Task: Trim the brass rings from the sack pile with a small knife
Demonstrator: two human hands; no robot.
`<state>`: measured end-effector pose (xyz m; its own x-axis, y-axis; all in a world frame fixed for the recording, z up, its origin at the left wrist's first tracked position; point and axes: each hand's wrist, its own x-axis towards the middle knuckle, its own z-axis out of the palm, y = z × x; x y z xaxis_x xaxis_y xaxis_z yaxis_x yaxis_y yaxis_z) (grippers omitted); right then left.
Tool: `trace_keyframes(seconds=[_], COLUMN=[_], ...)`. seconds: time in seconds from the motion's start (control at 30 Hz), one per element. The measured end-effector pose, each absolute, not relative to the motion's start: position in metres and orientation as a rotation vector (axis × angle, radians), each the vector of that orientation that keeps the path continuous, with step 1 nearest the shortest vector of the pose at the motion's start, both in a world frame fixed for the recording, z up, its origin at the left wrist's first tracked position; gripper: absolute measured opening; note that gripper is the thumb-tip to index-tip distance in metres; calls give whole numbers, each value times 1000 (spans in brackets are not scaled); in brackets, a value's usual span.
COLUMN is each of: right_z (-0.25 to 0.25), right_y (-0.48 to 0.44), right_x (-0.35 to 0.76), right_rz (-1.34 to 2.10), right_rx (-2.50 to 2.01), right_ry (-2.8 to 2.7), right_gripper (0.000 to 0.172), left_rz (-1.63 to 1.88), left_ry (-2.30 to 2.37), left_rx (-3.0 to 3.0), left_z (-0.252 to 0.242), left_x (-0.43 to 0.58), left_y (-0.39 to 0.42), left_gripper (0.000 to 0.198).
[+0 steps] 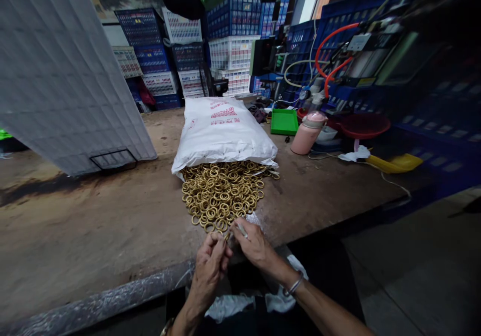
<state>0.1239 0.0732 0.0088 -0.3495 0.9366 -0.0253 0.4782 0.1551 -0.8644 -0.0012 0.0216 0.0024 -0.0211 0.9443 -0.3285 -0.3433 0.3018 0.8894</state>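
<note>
A heap of brass-coloured rings [221,191] spills from the open mouth of a white sack [223,128] lying on the worn workbench [93,226]. At the bench's near edge, just below the heap, both my hands work close together. My left hand [209,267] is closed in a pinch on a ring held between the fingertips. My right hand [252,243], with a bangle on its wrist, has its fingers curled round a small silvery thing I cannot make out, its tips touching the nearest rings.
A white plastic crate [63,70] leans on the bench at left. A pink bottle [308,131], green tray [284,121], red bowl [363,124] and yellow scoop [394,163] stand at right by a machine with hoses. Stacked crates [225,40] fill the back. White plastic bag [233,306] lies in my lap.
</note>
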Motion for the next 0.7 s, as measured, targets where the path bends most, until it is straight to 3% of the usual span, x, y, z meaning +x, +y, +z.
trace_keyframes(seconds=[0.07, 0.23, 0.7], right_z=[7, 2, 5], right_y=[71, 64, 61], right_x=[128, 133, 130], right_rz=[967, 748, 700], right_rx=[-1309, -1279, -1327], right_ry=[-2091, -2378, -2508], right_gripper=[14, 33, 31], left_rz=[1172, 1190, 1284], left_ry=[1172, 1172, 1241], left_rx=[668, 663, 911], left_z=[4, 5, -8], left_x=[-1, 0, -4], left_y=[22, 22, 16], left_gripper=[32, 32, 27])
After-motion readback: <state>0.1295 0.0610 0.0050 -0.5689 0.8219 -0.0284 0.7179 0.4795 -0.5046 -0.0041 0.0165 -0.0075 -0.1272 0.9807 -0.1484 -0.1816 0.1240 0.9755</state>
